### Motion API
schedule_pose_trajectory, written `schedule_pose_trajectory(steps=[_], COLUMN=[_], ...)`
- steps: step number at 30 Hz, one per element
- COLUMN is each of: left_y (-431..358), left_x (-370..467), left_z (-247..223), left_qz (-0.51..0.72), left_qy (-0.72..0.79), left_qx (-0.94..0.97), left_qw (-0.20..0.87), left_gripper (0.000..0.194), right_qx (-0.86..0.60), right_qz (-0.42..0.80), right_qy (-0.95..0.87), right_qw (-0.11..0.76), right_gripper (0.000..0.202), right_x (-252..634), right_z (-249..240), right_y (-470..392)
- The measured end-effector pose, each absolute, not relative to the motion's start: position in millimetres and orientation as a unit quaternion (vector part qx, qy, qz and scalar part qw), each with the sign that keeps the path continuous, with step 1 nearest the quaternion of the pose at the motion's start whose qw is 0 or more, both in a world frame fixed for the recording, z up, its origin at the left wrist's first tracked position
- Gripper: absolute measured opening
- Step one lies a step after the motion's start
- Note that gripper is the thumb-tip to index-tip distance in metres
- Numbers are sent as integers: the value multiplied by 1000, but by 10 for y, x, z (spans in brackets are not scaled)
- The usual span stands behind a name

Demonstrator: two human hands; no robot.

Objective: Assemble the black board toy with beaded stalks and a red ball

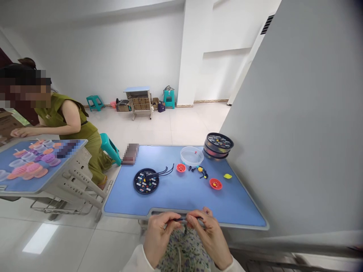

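Near the front edge of the blue table (172, 200), my left hand (161, 235) and my right hand (209, 235) pinch a thin dark rod (183, 219) between them, one at each side. Beyond them lies a round black disc (141, 187) with small coloured spots, and long black rods (163, 173) stretch from it. Two red bowls, one nearer the middle (180, 168) and one to the right (216, 184), hold small pieces. Small black parts and a yellow-orange ball (200, 169) lie between them. A yellow piece (227, 176) rests at the right.
A clear round tray (192, 155) and stacked round boxes (218, 145) stand at the back. A dark flat object (130, 154) lies at the back left corner. A person (75, 121) sits left at another table. A grey wall (297, 132) borders the right.
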State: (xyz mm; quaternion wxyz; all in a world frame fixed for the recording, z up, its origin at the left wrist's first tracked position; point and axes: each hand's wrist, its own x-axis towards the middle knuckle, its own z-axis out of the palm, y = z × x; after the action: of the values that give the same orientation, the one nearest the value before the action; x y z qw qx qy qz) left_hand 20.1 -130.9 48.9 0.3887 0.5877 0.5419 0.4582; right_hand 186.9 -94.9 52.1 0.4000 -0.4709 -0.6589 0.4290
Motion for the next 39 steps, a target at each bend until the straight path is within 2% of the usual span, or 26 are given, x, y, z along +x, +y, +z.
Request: schedule_pose_trajectory(steps=[7, 14, 17, 20, 31, 39], left_y=[-1090, -713, -518, -367, -288, -277], left_x=[-34, -529, -701, -782, -792, -835], left_z=[393, 560, 564, 526, 392, 263], left_qz=[489, 553, 568, 561, 539, 546], left_qy=[577, 613, 635, 647, 660, 659], left_qx=[543, 520, 507, 506, 479, 469], left_qw=[364, 219, 131, 103, 211, 216], left_gripper=[23, 20, 18, 16, 23, 19], right_qx=[-437, -364, -372, -363, -358, -343], right_qz=[514, 597, 540, 450, 299, 229], right_qy=[-586, -537, -571, -639, -778, -821], right_qw=[450, 472, 494, 508, 420, 395], right_gripper=[39, 38, 32, 22, 30, 27], right_x=[1450, 924, 784, 702, 552, 471], right_z=[420, 572, 551, 512, 487, 473], right_y=[-689, -312, -230, -172, 85, 140])
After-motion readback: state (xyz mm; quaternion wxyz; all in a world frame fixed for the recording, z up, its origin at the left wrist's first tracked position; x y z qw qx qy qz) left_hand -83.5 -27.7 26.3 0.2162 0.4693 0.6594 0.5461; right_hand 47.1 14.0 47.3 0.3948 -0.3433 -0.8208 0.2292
